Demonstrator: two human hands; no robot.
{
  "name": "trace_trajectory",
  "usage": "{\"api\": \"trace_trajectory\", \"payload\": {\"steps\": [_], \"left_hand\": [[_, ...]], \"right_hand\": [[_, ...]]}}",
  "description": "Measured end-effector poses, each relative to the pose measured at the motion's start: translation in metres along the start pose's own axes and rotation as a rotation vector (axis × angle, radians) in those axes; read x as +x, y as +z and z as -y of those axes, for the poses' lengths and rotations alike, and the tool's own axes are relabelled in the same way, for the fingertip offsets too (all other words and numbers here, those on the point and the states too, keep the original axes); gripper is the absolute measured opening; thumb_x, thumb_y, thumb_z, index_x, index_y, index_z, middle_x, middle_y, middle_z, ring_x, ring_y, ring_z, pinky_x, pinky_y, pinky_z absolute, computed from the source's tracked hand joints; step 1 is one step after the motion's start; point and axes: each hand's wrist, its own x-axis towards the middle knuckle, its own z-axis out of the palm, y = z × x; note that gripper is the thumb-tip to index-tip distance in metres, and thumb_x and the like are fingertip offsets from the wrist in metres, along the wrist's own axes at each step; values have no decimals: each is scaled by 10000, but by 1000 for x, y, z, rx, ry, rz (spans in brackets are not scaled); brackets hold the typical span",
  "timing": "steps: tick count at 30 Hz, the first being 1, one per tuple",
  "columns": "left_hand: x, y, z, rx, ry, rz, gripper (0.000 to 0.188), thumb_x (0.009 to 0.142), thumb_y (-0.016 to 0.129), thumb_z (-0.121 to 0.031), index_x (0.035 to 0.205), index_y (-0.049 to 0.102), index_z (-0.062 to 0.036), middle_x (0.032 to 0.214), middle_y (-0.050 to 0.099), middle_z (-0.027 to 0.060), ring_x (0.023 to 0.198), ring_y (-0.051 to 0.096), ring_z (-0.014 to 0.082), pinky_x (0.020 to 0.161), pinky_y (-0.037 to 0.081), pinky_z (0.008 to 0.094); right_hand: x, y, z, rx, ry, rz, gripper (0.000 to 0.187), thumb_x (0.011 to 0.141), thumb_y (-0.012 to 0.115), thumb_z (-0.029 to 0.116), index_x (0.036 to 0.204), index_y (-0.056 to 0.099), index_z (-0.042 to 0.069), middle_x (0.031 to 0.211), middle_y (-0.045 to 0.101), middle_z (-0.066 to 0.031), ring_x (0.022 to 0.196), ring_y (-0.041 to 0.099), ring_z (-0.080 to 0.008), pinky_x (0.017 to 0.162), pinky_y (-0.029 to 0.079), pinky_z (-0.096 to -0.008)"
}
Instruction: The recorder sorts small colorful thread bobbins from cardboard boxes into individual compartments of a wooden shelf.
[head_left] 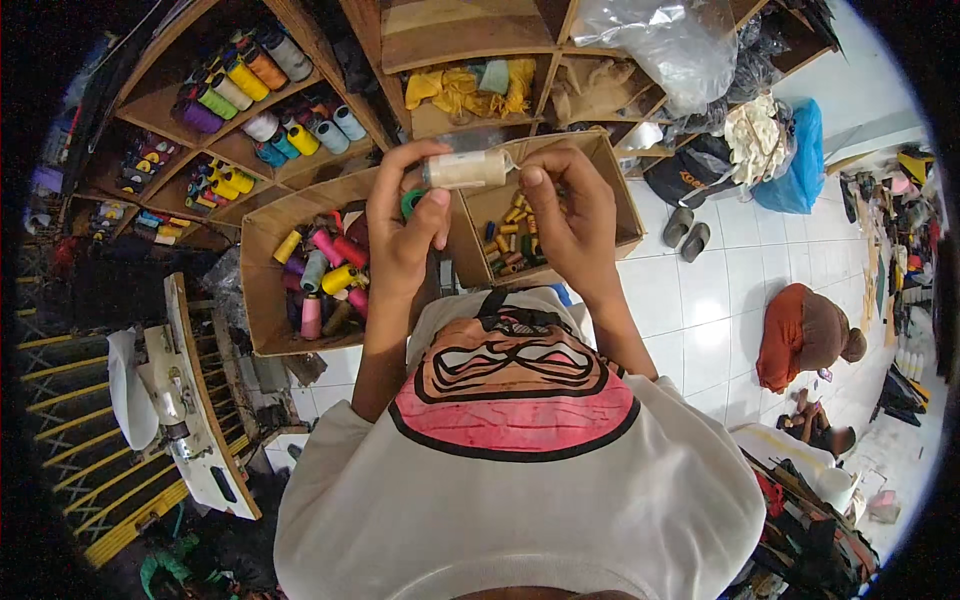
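A cream-coloured thread spool (466, 170) lies sideways between my two hands, over the boxes. My left hand (402, 215) is closed round its left end, thumb below and fingers above. At the right end, my right hand (572, 205) pinches what looks like the loose thread, thumb against forefinger. Below my left hand stands a cardboard box (262, 318) of large spools in yellow, pink, red and purple. A second cardboard box (622, 212), under my right hand, holds several small spools, mostly yellow and green. Part of a green ring-shaped thing (411, 203) shows behind my left hand.
Wooden shelves (290, 172) with rows of coloured thread cones rise ahead and left. A sewing machine (165, 375) stands at left. Plastic bags (795, 160) and grey clogs (686, 235) are to the right. Farther right, a person (808, 335) sits on the tiled floor.
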Motion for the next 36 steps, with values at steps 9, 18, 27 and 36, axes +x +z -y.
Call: {"api": "trace_trajectory", "payload": {"steps": [9, 18, 27, 36], "left_hand": [[-1, 0, -1, 14, -25, -31, 392, 848, 602, -251, 1156, 510, -27, 752, 553, 28, 484, 401, 27, 433, 314, 183], [-2, -2, 2, 23, -32, -24, 398, 846, 607, -267, 1150, 519, -25, 775, 559, 35, 491, 406, 31, 435, 326, 188], [1, -5, 5, 8, -26, -3, 392, 842, 613, -266, 1140, 524, -28, 765, 549, 24, 493, 408, 33, 434, 329, 192], [1, -8, 6, -9, -38, -24, 376, 845, 611, -263, 1133, 529, -35, 753, 543, 14, 491, 402, 32, 435, 313, 189]], "right_hand": [[-3, 2, 0, 51, 66, 34, 65, 906, 554, 54, 894, 544, -9, 776, 547, -115, 654, 519, -207, 621, 422, -292], [-6, 4, -4, -2, 158, 50, 149, 942, 497, 104, 863, 548, -12, 744, 559, -163, 664, 565, -307, 623, 438, -344], [-5, 6, -8, -26, 160, 71, 301, 991, 438, 214, 803, 528, -3, 629, 537, -86, 515, 499, -178, 503, 396, -287], [6, 0, -6, 105, 135, -14, 279, 961, 507, 253, 1032, 555, -13, 878, 565, -120, 759, 529, -180, 694, 430, -305]]}}
